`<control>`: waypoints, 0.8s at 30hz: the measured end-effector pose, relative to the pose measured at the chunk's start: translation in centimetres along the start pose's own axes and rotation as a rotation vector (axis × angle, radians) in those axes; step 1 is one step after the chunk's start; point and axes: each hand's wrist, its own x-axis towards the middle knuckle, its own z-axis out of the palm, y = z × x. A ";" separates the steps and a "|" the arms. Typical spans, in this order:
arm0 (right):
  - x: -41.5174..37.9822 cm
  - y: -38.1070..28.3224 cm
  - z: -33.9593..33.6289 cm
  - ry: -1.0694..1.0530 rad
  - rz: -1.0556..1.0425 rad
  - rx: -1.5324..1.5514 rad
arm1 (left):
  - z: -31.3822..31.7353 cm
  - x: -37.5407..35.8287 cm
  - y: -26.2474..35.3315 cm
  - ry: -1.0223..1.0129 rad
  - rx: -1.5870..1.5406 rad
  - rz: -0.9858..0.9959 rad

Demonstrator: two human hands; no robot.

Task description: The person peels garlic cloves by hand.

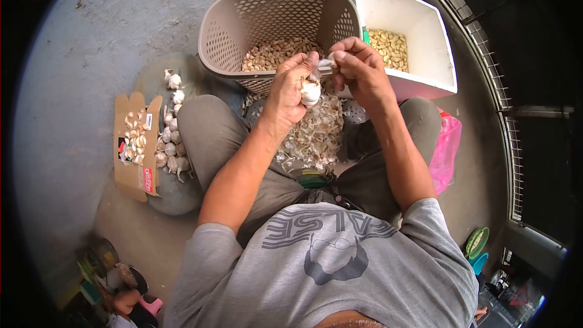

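My left hand (pixel 288 92) is wrapped round a white garlic bulb (pixel 310 93) above the gap between my knees. To its right, my right hand (pixel 362 68) pinches a pale, papery piece of garlic skin (pixel 327 62) that reaches toward the bulb. Just beyond both hands stands a beige perforated basket (pixel 218 39) with garlic cloves (pixel 276 53) in the bottom. Beneath the hands lies a heap of loose garlic skins (pixel 313 133).
A white foam box (pixel 425 30) at the upper right holds peeled cloves (pixel 388 47). Left of my knee are whole bulbs (pixel 173 136) and an opened cardboard box (pixel 130 176) with cloves. A pink bag (pixel 446 149) lies right. Part of another person (pixel 126 297) shows lower left.
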 end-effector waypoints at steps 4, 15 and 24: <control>0.3 0.0 -0.2 0.077 -0.052 -0.116 | -0.2 0.4 -0.3 -0.071 0.205 0.095; 0.0 0.1 -1.1 -0.002 0.034 0.043 | -0.9 -0.2 -0.4 -0.126 0.464 0.138; -0.5 -0.2 -0.5 0.001 -0.005 -0.271 | -0.3 0.3 -1.3 -0.050 0.545 0.326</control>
